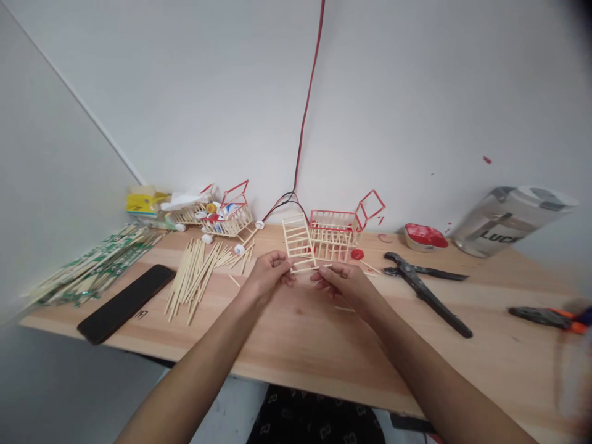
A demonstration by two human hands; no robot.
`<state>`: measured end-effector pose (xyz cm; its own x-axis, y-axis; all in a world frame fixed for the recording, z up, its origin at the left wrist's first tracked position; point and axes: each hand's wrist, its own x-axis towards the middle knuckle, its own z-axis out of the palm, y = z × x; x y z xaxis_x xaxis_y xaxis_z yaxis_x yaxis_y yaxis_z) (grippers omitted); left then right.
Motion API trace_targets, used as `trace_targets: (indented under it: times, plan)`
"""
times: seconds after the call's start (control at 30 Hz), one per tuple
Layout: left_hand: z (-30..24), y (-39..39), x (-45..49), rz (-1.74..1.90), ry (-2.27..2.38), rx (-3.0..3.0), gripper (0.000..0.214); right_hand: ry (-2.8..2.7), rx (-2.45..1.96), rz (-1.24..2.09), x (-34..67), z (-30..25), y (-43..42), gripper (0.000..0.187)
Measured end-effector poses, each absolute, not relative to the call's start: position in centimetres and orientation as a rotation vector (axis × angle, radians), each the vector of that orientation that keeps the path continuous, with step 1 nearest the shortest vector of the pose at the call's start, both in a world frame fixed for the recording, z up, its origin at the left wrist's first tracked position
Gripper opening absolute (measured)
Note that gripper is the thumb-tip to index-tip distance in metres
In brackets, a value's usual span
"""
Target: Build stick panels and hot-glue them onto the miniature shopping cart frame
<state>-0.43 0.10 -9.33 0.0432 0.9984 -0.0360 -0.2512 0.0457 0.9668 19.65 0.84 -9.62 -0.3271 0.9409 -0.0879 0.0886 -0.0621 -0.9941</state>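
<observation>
My left hand (268,274) pinches the near end of a small ladder-like frame of wooden sticks (298,242), which tilts up and away over the wooden table (296,345). My right hand (345,285) is closed at the same near end, with a thin stick between its fingers touching the frame's bottom rung. Just behind the frame stands a small stick cart with a red rim (335,233).
A loose pile of wooden sticks (194,274) lies to the left, beside a black phone (126,302) and wrapped chopsticks (92,265). More stick carts (222,216) stand at the back left. Black pliers (425,287), a red-filled dish (424,237) and a silver can (509,219) are on the right.
</observation>
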Motion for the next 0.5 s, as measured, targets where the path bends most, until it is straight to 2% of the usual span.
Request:
trace_targets:
  times: [0.27, 0.5]
  plan:
    - [-7.1, 2.7, -6.5, 1.117, 1.415, 1.093, 0.027, -1.471, -1.152, 1.465, 19.9, -8.9, 0.5, 0.035]
    - [-7.9, 4.7, -7.8, 0.894, 1.590, 1.232, 0.031, -1.507, -1.136, 1.461, 19.8, -9.2, 0.6, 0.036]
